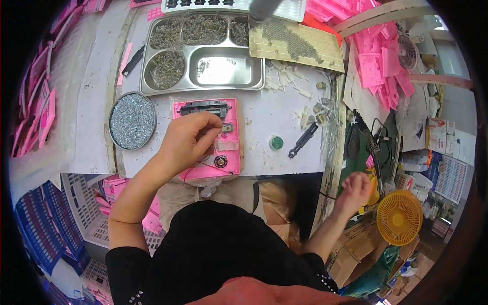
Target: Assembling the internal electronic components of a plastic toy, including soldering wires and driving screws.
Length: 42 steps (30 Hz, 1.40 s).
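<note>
In front of me lies a pink plastic casing (pixel 235 161), with a black slotted part (pixel 204 108) along its far end and a small round black part (pixel 220 161) near its front. My left hand (pixel 189 140) is over the casing's left side. Its thumb and forefinger are pinched together beside a small grey metal piece (pixel 227 128); whatever is between the fingertips is hidden. Off to the right, past the table edge, my right hand (pixel 352 194) is raised with curled fingers, close to a yellow object (pixel 373 192). I cannot make out anything in it.
A steel compartment tray (pixel 193 87) of springs and small parts stands behind the casing. A round tin (pixel 133 121) of small metal pieces sits left. To the right are a black tool (pixel 304 140), a green round piece (pixel 276 142) and a yellow round grille (pixel 399 217).
</note>
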Tool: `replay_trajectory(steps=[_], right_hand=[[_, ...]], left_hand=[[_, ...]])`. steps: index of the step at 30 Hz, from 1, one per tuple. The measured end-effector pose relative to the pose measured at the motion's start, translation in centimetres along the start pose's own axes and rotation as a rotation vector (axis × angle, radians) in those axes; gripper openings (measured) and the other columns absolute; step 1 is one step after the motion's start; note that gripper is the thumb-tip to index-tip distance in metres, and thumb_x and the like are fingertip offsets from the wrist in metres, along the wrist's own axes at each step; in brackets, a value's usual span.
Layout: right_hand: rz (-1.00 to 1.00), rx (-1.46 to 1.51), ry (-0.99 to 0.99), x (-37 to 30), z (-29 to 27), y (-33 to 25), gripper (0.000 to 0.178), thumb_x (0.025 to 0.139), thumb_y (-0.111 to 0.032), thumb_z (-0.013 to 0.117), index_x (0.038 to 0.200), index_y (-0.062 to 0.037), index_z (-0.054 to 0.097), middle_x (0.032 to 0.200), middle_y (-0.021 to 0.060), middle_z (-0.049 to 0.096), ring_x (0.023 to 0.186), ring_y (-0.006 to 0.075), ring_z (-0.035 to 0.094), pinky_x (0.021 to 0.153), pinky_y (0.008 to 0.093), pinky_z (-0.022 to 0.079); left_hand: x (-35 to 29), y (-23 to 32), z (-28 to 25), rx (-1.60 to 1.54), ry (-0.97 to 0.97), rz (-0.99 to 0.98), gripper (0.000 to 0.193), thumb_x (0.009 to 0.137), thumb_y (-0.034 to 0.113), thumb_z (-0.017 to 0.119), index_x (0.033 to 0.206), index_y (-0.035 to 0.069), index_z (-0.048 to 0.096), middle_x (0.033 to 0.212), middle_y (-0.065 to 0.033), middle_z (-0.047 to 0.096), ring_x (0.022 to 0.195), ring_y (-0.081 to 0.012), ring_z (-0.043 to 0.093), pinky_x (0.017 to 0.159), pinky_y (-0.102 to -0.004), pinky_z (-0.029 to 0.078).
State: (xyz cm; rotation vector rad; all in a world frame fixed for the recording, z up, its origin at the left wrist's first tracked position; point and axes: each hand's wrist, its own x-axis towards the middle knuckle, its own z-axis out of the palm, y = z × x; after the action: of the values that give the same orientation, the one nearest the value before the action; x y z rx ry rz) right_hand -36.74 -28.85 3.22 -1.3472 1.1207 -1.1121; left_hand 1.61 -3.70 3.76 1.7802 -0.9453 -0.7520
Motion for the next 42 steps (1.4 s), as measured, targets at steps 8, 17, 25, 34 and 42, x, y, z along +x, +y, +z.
replay_trajectory(steps=[8, 17, 25, 34, 42], right_hand=[[0.022, 0.210, 0.280, 4.4, -4.2, -0.8, 0.027, 0.101, -0.021, 0.066, 0.123, -0.0075, 0.056, 0.087, 0.0013, 0.059, 0.065, 0.0095, 0.049, 0.051, 0.0234, 0.037], [-0.244, 0.162, 0.502, 6.3, -7.4, -0.9, 0.012, 0.099, -0.017, 0.063, 0.096, -0.0056, 0.060, 0.066, -0.0020, 0.046, 0.053, 0.0070, 0.038, 0.047, 0.0225, 0.029], [0.001, 0.365, 0.021, -3.8, 2.4, -3.0, 0.039, 0.096, -0.028, 0.063, 0.124, -0.0005, 0.060, 0.099, 0.0141, 0.067, 0.087, 0.0232, 0.069, 0.072, 0.0284, 0.059], [-0.348, -0.011, -0.796, -6.8, 15.6, 0.4, 0.030, 0.081, 0.003, 0.077, 0.104, -0.0013, 0.060, 0.076, 0.0055, 0.058, 0.064, 0.0122, 0.049, 0.057, 0.0267, 0.035], [-0.419, -0.071, -0.799, -6.9, 17.1, 1.3, 0.028, 0.080, 0.000, 0.078, 0.102, -0.0009, 0.062, 0.072, 0.0044, 0.055, 0.059, 0.0118, 0.046, 0.053, 0.0263, 0.033]], left_hand=[[0.1, -0.1, 0.6, -0.015, 0.054, 0.115, 0.009, 0.094, 0.002, 0.066, 0.102, -0.001, 0.065, 0.080, -0.0073, 0.067, 0.060, -0.0135, 0.069, 0.056, -0.0270, 0.052], [-0.5, 0.3, 0.2, -0.014, 0.032, 0.037, 0.009, 0.094, 0.002, 0.066, 0.102, -0.001, 0.065, 0.082, -0.0060, 0.068, 0.066, -0.0106, 0.067, 0.059, -0.0257, 0.052], [-0.2, 0.2, 1.1, 0.065, 0.049, 0.073, 0.010, 0.089, 0.003, 0.071, 0.098, 0.000, 0.068, 0.082, -0.0079, 0.067, 0.063, -0.0160, 0.065, 0.058, -0.0293, 0.051], [0.5, -0.9, 3.3, 0.589, 0.260, 0.420, 0.017, 0.072, 0.009, 0.080, 0.084, 0.010, 0.068, 0.099, -0.0038, 0.060, 0.089, -0.0259, 0.055, 0.081, -0.0406, 0.037], [0.5, -1.1, 3.3, 0.618, 0.240, 0.386, 0.019, 0.071, 0.009, 0.080, 0.087, 0.010, 0.069, 0.097, -0.0050, 0.059, 0.091, -0.0252, 0.055, 0.083, -0.0404, 0.036]])
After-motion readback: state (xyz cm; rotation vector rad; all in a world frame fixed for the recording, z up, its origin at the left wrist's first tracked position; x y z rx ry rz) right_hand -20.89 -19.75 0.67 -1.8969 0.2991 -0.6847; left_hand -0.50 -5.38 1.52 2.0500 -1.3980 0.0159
